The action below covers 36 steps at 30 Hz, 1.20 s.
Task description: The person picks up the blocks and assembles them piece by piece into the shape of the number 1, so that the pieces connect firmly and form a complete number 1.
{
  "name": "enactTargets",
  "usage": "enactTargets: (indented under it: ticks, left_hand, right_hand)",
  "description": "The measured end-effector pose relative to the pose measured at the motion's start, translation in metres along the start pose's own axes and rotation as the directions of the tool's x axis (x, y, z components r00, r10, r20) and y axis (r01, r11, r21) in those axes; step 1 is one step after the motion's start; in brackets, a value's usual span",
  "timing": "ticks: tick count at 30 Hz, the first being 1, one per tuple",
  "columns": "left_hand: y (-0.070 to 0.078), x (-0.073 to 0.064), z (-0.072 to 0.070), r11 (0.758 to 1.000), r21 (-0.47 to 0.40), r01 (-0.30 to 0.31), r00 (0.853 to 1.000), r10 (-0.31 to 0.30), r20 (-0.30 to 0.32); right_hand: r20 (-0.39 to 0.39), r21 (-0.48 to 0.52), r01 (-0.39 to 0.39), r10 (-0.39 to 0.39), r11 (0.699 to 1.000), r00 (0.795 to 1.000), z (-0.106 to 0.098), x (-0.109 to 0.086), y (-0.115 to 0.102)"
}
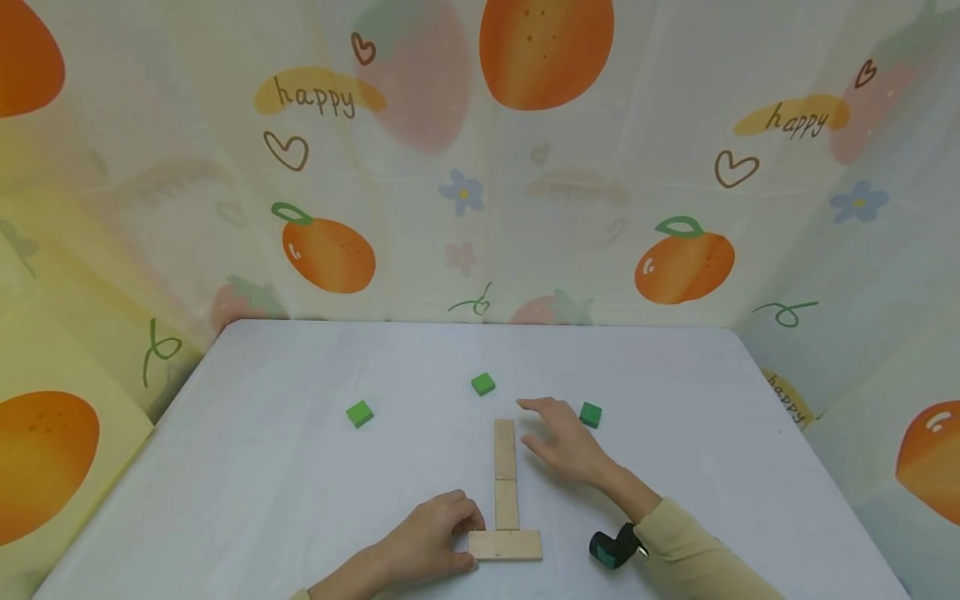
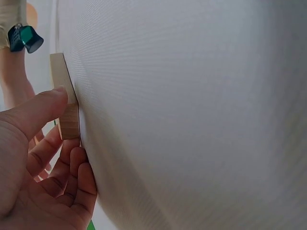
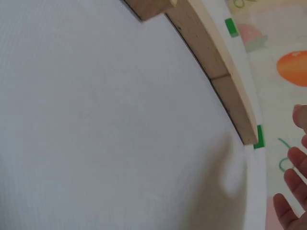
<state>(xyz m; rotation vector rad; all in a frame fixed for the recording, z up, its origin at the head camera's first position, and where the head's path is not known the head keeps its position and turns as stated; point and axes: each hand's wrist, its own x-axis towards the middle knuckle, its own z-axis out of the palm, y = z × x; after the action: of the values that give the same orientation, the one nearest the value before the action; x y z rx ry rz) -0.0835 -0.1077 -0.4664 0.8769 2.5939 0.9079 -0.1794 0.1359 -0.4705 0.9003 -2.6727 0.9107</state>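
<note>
Three pale wooden blocks lie on the white table in a T shape. Two, a far block (image 1: 505, 448) and a near block (image 1: 507, 505), stand end to end in a line leading away from me. Across their near end lies a third, the crosswise block (image 1: 510, 546). My left hand (image 1: 427, 537) pinches its left end, thumb (image 2: 50, 108) on the near side and fingers on the far side. Just right of the far block, my right hand (image 1: 566, 442) hovers with its fingers apart, holding nothing. Its fingers (image 3: 297, 187) appear at the right wrist view's edge.
Beyond the T are three small green blocks: one at left (image 1: 360, 414), one in the middle (image 1: 483, 383) and one at right (image 1: 591, 415), beside my right hand. A black wrist camera (image 1: 613, 547) sits under the right sleeve. Patterned curtain (image 1: 495, 242) surrounds the table.
</note>
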Motion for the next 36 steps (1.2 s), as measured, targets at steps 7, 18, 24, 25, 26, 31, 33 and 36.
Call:
enactTargets:
  ticks: [7,18,24,25,26,31,33,36]
  left_hand:
    - [0.0,0.0,0.0,1.0,-0.005,-0.001,1.0,0.001,-0.002]
    - [0.001,-0.001,0.0,1.0,-0.01,0.005,1.0,-0.005,0.003]
    - [0.002,-0.002,0.0,1.0,-0.011,-0.001,1.0,0.001,0.001]
    - [0.002,-0.002,0.0,1.0,-0.01,-0.002,1.0,0.002,0.001]
    - [0.002,-0.002,0.0,1.0,-0.009,-0.001,1.0,0.001,0.002]
    - [0.001,-0.002,0.0,1.0,-0.004,-0.005,1.0,0.005,-0.001]
    - [0.0,-0.001,0.001,1.0,-0.004,-0.007,1.0,0.007,-0.003]
    - [0.0,-0.001,0.001,1.0,-0.002,-0.01,1.0,0.01,-0.005]
  right_hand:
    - [-0.12,0.011,0.028,-0.027,1.0,0.992,-0.013,-0.001,0.015]
    - [-0.154,0.03,-0.023,0.028,0.999,0.988,-0.029,-0.003,0.033]
    - [-0.156,0.028,-0.099,0.102,0.995,0.983,-0.035,-0.005,0.047]
    - [-0.159,0.028,-0.103,0.106,0.994,0.982,-0.035,-0.006,0.049]
    - [-0.162,0.031,-0.108,0.112,0.994,0.981,-0.036,-0.007,0.051]
    - [-0.173,0.018,-0.119,0.121,0.993,0.977,-0.038,-0.01,0.059]
    - [-0.167,0.016,-0.131,0.132,0.991,0.977,-0.039,-0.011,0.062]
    - [-0.147,0.029,-0.157,0.16,0.987,0.976,-0.039,-0.013,0.066]
